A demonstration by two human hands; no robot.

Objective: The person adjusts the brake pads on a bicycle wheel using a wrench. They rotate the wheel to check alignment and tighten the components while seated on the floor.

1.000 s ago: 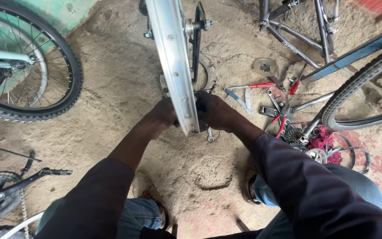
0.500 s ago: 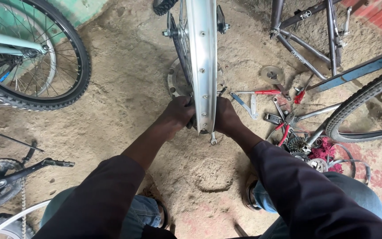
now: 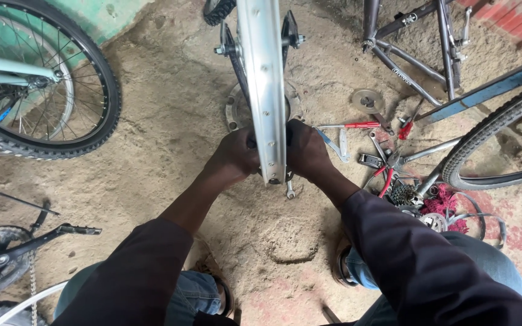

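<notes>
A bare silver bicycle wheel rim (image 3: 265, 78) stands upright, edge-on to me, over the sandy floor. My left hand (image 3: 234, 158) grips its near part from the left side. My right hand (image 3: 307, 151) grips the same part from the right side. Both hands are closed around the rim's lower edge. The hub axle (image 3: 291, 37) shows on either side of the rim higher up. A small wrench (image 3: 289, 191) lies on the ground just below my hands.
A tyred bicycle wheel (image 3: 43, 84) stands at the left, another tyre (image 3: 490, 133) at the right. Pliers, a red-handled screwdriver (image 3: 351, 125) and sprockets (image 3: 403, 194) lie scattered right of the rim. A grey frame (image 3: 406, 54) leans at the back. A crank and chain (image 3: 7, 256) lie bottom left.
The rim has swung from tilted to nearly upright and shifted toward the middle of the view. Both hands stayed clamped on its lower part.
</notes>
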